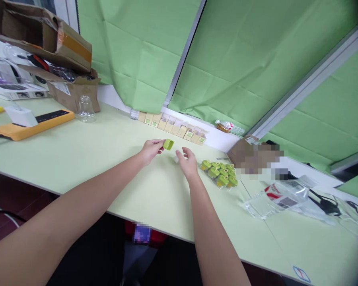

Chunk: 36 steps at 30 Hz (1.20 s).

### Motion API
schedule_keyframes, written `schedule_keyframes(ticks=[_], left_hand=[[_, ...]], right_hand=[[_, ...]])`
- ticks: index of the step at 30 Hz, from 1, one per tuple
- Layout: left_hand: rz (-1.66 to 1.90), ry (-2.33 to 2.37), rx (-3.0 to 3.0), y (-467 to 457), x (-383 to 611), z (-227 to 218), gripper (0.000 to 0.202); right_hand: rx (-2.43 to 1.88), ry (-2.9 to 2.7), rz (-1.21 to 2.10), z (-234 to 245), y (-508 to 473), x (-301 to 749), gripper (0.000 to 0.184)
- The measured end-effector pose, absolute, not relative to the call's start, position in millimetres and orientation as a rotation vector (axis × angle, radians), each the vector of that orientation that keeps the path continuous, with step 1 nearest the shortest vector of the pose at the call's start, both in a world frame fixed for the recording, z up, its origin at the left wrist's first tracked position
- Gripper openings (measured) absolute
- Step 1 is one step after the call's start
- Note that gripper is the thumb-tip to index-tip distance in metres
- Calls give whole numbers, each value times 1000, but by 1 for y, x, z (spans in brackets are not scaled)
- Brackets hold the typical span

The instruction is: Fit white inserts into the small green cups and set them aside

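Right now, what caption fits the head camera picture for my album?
Left hand holds a green piece, right hand nearby, small boxes lined up behind.

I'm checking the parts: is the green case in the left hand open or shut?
Open: the green case in the left hand shows its hollow inside. Whether it's empty is too small to tell.

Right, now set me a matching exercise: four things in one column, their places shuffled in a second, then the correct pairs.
Things
1. Green piece
2. Row of tan boxes
3. Orange power strip
4. Cluster of green-topped containers

Places
A. To the right of the right hand
B. Along the back of the desk
C. In the left hand
D. At the left, under a white adapter

Pairs: 1-C, 2-B, 3-D, 4-A
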<state>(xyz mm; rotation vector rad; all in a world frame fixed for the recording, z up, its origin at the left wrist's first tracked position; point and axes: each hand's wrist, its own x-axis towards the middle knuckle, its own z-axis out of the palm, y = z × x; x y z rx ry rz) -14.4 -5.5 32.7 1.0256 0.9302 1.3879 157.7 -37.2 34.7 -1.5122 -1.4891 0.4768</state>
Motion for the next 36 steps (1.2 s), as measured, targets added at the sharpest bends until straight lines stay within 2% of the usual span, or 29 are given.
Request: schedule_keyframes(ticks=[4,8,15,21,26,32,36], left_hand=[[1395,981,1060,-5,-16,33,37],[1400,1021,1118,-7,-15,33,35],[1401,1022,1190,-1,-15,25,30],[1403,1034,1202,1,-15,22,28],[1381,1013,1192,-3,-13,26,28],[1374,835,1052,-8,-14,32,30],[1390,766,1036,-10,-13,34,31]], right_hand=[[-1675,-1832,333,18,-33,164,43],[-1622,-1726,358,16,-33,161,36],[-1325,-1191,878,31,-34,150,31],[-1162,-1090,1204,36,-35,147,25],[-1115,-1016,1230,39,-37,145,21],[-1018,-1140,1114,50,-48,139,37],[-1014,-1212,1035,49,-49,137,40]])
